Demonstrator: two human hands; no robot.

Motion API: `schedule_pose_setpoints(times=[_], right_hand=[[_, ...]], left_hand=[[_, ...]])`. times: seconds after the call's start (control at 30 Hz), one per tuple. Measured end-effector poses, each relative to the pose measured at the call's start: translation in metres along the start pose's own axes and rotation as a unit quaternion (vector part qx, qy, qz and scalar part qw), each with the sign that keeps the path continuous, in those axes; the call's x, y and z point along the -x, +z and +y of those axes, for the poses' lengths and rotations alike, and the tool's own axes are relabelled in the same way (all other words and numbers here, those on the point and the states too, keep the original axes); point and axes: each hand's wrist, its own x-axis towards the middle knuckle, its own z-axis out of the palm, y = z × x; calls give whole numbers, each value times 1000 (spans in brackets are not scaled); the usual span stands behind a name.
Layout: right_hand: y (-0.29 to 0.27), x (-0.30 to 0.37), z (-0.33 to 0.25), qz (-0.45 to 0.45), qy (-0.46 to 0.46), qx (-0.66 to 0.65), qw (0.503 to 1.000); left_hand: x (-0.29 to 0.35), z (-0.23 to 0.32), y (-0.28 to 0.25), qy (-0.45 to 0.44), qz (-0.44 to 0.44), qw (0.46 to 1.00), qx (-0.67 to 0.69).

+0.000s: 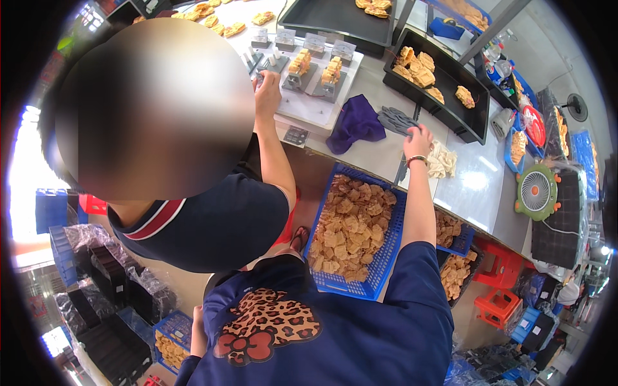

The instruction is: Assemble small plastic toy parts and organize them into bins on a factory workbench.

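My right hand (418,140) reaches across the workbench (396,154), its fingers closed on the near end of a grey glove (394,120). Beside it lies a crumpled cream cloth or glove (441,161), partly covered by my wrist. A dark purple cloth (356,125) rests just left of the grey glove. My left hand (198,313) hangs low by my side at the lower left; its fingers are hidden.
A co-worker's hand (267,96) is at a white fixture board (322,106) holding yellowish pieces. Black tray (476,119) stands behind the gloves. Blue basket (391,257) of tan pieces sits below the bench edge. A green fan (537,191) and red stools (497,307) are rightward.
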Motion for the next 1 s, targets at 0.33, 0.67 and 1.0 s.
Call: schedule_pose_setpoints(times=[0.33,0.67,1.0], right_hand=[[29,-27,-11,-117,102,20,988],[-62,124,-3,274,325,-519,742],[-41,539,-82,-196,618,-590,481]], left_hand=[[30,-43,41,-57,67,995,50],[3,-13,11,27,155,986,54],[-23,123,-51,311,-110,944,-4]])
